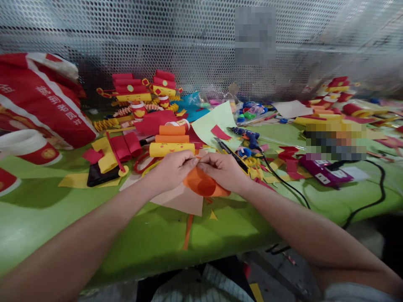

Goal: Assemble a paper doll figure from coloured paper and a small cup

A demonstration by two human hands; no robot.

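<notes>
One curled orange paper sheet (205, 186), held near the middle of the front edge of the green-covered table (141, 239): left hand (172, 168) closed, thumb and fingers pinching the upper rim; right hand (224, 171) likewise, fingertips close to the left's. Hazards, as judged: a crease or skewed curl, should the two pinches pull unevenly; a cut, should the right hand shift onto the long black-and-silver craft knife (231, 154) just beyond it; a toppled yellow paper roll with drawn face (171, 149), should the left hand push towards the back edge. Obscured: the pinched rim, under fingertips, so any overlap of its edges cannot be told; the knife's near end, behind the right hand; a red plastic loop (136, 165), perhaps a scissors handle, partly covered. Cut off: one red-and-white paper cup (8, 182), table's left end.
</notes>
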